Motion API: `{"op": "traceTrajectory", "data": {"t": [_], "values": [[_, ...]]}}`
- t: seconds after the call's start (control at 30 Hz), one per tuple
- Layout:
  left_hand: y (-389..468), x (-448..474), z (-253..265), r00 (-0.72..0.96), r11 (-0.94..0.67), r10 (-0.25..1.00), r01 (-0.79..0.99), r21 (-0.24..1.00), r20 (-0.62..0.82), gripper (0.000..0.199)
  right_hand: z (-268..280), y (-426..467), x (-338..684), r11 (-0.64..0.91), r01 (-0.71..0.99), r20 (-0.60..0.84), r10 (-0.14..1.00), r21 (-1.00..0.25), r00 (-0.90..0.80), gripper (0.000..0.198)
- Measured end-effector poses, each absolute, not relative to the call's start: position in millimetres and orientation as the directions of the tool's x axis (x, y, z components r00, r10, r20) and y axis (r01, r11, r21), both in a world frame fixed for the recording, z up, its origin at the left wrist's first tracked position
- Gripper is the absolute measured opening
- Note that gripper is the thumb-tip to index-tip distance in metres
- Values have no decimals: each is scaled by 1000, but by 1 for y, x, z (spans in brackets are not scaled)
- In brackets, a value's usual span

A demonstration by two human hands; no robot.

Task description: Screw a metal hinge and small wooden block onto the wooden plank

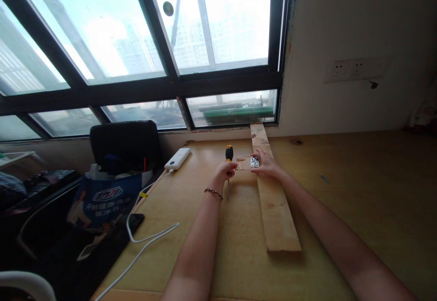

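Observation:
A screwdriver (pixel 229 152) with a black and yellow handle is gripped in my left hand (pixel 226 170), handle up and metal shaft pointing down. The fingertips of that hand also reach the end of a short wood piece (pixel 243 164). My right hand (pixel 268 165) is closed at the fingertips around a silver metal hinge (pixel 254 161). This hinge sits where the short piece meets a long wooden plank (pixel 277 216), which lies lengthwise on the table. Whether the hinge is fastened cannot be made out.
On the wooden table (pixel 341 228) a small metal piece (pixel 325 178) lies to the right. A white power bank (pixel 178 159) with a white cable (pixel 150 237) is at the left edge. Beyond that edge stand a black chair (pixel 124 144) and a blue bag (pixel 102 198). Windows rise behind.

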State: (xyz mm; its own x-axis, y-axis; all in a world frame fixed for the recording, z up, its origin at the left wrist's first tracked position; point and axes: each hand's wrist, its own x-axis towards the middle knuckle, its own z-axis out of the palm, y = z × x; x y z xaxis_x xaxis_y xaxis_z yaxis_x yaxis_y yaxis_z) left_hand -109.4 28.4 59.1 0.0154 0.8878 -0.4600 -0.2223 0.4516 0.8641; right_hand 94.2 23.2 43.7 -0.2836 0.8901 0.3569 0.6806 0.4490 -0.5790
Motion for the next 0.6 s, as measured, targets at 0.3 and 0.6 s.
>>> {"op": "traceTrajectory", "data": {"t": [0.3, 0.6], "values": [[25, -121, 77, -124, 340, 922, -186, 922, -366, 19, 46, 27, 94, 400, 679, 319, 914, -616, -250, 64], [11, -105, 168, -632, -582, 733, -390, 714, 252, 40, 44, 28, 94, 397, 668, 322, 916, -630, -242, 64]]}}
